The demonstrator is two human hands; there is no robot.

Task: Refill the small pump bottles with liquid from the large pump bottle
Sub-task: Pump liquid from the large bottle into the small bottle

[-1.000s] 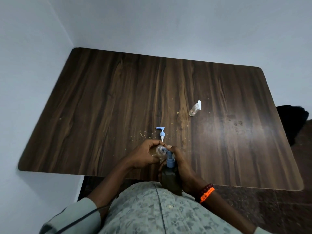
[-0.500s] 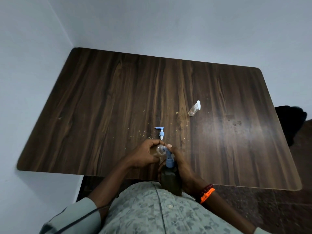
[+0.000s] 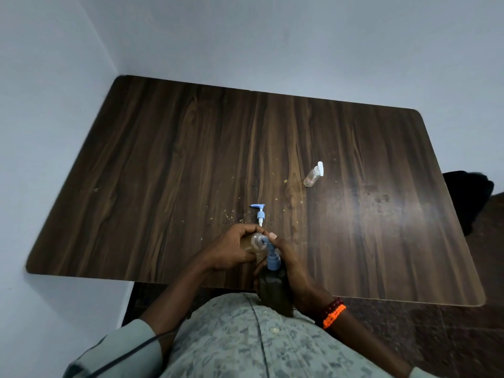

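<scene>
I am gripping 1 opened small bottle [image 3: 252,242] in my left hand [image 3: 231,248], my right hand [image 3: 290,264] pumping the large bottle [image 3: 274,289] into it; its removed pump [image 3: 260,214] and 1 capped small bottle [image 3: 313,176] are waiting on the table [image 3: 163,173].

Wide bare counter [image 3: 163,165] across upper left and far right of frame. Only obstacles: loose pump [image 3: 259,214] at lower centre, small bottle [image 3: 313,175] lying right of centre; walls hemming left and top.
</scene>
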